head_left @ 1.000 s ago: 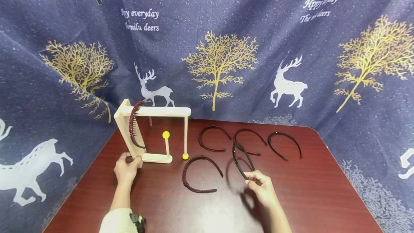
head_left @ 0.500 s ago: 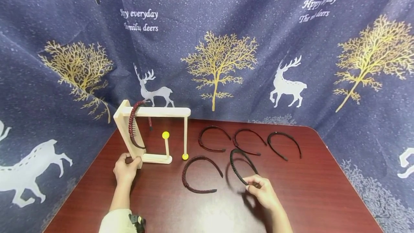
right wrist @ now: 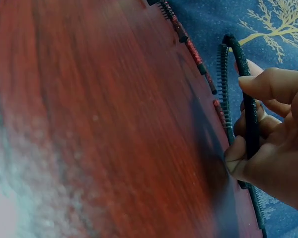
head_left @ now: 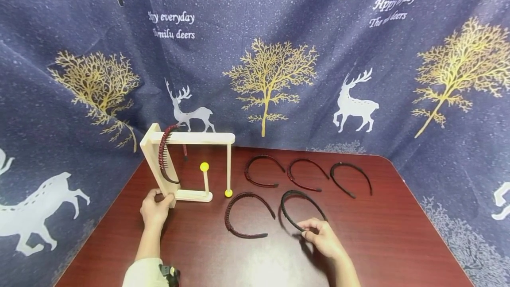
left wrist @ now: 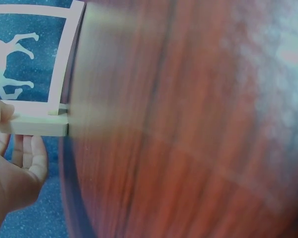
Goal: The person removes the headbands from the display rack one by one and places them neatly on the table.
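Note:
A pale wooden stand [head_left: 195, 137] with yellow ball ends stands at the left of the table. My left hand [head_left: 155, 209] holds its lower left end; in the left wrist view, thumb and fingers lie on opposite sides of the wooden bar [left wrist: 37, 126]. A dark red toothed headband [head_left: 162, 156] hangs over the stand's top bar near the upright. To the right, my right hand [head_left: 322, 238] pinches a black toothed headband [head_left: 283, 209], tilted low over the table. In the right wrist view, the thumb and fingers [right wrist: 273, 84] grip the black band [right wrist: 251, 116].
On the reddish-brown table [head_left: 378, 238] lie a dark red headband [head_left: 228, 218] in front of the stand, two more red headbands [head_left: 248, 172] behind it, and a black headband [head_left: 338, 185] at the far right. A blue deer-print cloth [head_left: 255, 21] hangs behind.
My right hand has lowered the black headband, tipping it flatter toward the table. The left hand and the stand have stayed in place.

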{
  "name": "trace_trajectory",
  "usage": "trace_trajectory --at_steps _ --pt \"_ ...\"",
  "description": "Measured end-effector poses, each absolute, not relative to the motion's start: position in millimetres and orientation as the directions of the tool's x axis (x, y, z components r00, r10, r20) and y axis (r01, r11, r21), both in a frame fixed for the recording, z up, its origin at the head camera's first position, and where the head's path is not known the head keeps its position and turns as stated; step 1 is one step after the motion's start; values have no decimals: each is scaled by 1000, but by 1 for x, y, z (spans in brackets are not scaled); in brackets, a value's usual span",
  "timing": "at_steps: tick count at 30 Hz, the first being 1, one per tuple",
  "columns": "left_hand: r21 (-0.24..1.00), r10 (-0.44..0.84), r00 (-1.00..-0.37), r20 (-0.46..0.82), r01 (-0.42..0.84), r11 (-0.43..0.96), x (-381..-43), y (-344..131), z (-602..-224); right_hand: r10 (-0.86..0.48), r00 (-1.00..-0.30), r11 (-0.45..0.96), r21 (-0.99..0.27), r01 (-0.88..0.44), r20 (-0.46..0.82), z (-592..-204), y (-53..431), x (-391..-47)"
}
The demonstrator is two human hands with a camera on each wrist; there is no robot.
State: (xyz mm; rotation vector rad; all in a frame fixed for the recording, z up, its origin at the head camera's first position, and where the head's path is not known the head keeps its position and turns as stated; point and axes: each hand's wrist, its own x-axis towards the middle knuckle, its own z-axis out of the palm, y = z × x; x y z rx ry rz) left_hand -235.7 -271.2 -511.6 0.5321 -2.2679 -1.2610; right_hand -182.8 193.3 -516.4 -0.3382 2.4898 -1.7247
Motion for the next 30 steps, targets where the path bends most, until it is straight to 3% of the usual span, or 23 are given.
trace_trajectory --at_steps 5,15,30 --pt "865 -547 -809 214 -103 491 -236 -271 -512 -196 -981 380 -921 -89 14 -517 194 -183" --pt "864 -552 -808 205 -116 491 -236 -271 -513 -238 -970 468 -870 -154 43 -517 190 -186" --pt "863 -555 -808 197 -127 490 -236 -271 -511 -302 -951 466 -860 -208 66 -518 189 -187"
